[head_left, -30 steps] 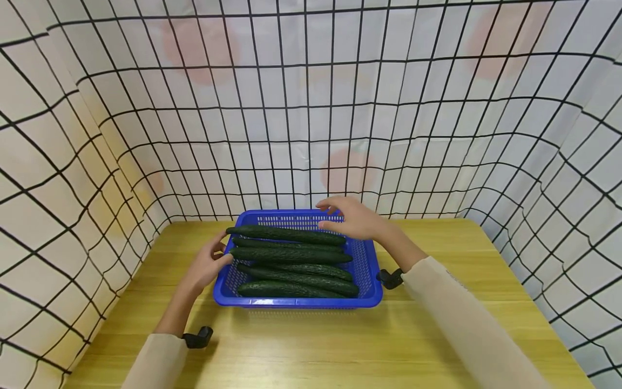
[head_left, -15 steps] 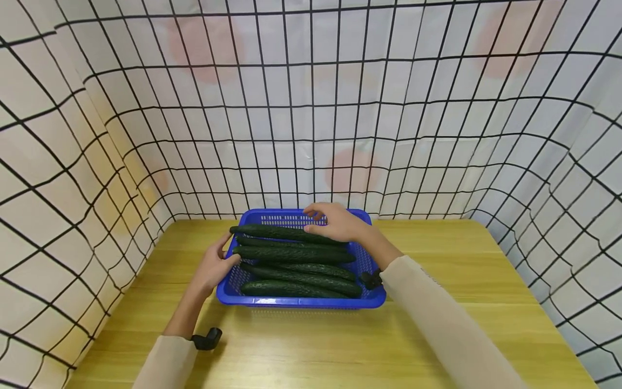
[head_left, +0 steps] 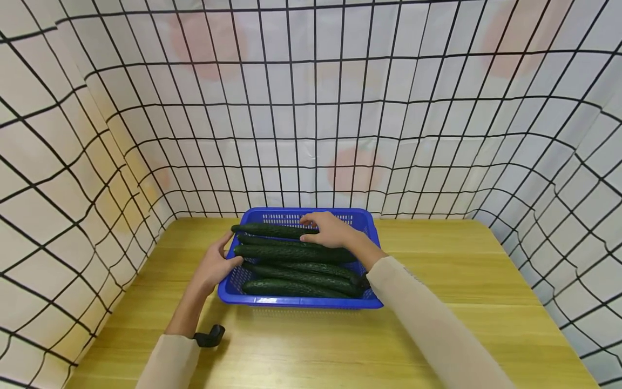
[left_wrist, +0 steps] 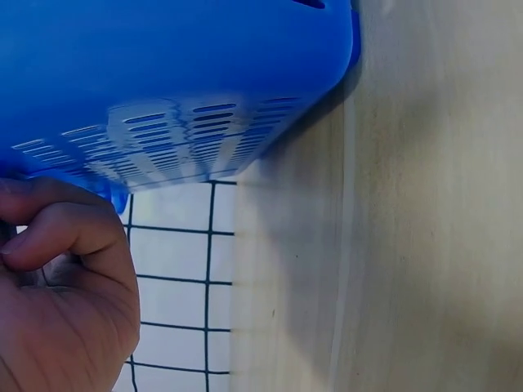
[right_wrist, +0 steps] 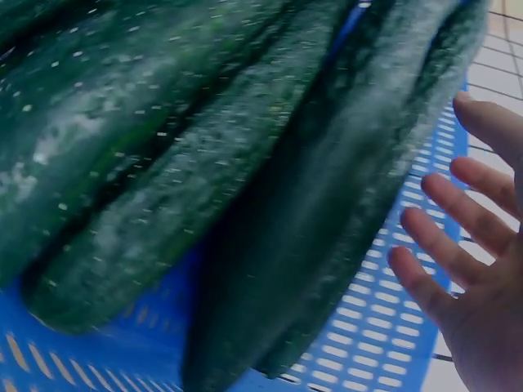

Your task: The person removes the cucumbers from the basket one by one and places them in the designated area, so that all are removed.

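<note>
Black wire mesh [head_left: 316, 102] over a pale backdrop [head_left: 284, 121] enclosed a wooden table [head_left: 311, 351], where a blue basket [head_left: 301, 302] held several cucumbers [head_left: 291, 253]. Lifted by one end, the farthest cucumber [head_left: 272, 231] might slip and roll. The right hand [head_left: 330, 229] hovered there, fingers parted, grasping nothing; the left hand [head_left: 214, 265] reached the basket's left end, its grip unclear.

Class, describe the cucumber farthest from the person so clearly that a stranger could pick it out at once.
On the wooden table sits a blue plastic basket holding cucumbers. Look to its far side, towards the black grid. The farthest cucumber lies there, partly covered by the right hand in the head view, with no other cucumber behind it.
</note>
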A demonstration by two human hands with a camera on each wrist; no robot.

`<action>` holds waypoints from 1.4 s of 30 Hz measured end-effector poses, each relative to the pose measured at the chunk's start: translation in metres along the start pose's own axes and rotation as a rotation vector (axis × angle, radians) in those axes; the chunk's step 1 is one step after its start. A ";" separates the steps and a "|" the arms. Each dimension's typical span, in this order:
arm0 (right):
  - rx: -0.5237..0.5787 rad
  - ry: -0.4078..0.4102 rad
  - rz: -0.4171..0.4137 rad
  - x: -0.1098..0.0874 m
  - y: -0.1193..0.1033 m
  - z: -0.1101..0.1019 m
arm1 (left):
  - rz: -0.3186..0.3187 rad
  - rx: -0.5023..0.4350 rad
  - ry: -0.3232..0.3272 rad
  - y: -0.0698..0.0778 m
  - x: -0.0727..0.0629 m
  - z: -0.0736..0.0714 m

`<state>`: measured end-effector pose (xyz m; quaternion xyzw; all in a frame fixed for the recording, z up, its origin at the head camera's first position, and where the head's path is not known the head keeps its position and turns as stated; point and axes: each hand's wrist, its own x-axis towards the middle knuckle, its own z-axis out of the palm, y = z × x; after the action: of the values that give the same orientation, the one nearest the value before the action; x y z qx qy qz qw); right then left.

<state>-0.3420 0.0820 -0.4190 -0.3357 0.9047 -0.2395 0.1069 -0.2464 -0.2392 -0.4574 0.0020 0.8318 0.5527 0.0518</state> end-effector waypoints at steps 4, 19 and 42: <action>-0.029 -0.030 0.019 0.004 0.005 0.008 | -0.018 -0.005 -0.005 0.000 0.001 0.000; -0.141 0.022 0.086 0.013 0.004 0.023 | -0.030 0.029 0.031 0.002 0.000 0.004; -0.059 0.155 0.030 -0.006 -0.009 -0.003 | -0.035 -0.033 0.017 0.000 0.000 0.001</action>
<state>-0.3338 0.0811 -0.4120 -0.3058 0.9217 -0.2365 0.0302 -0.2462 -0.2378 -0.4575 -0.0181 0.8228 0.5655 0.0546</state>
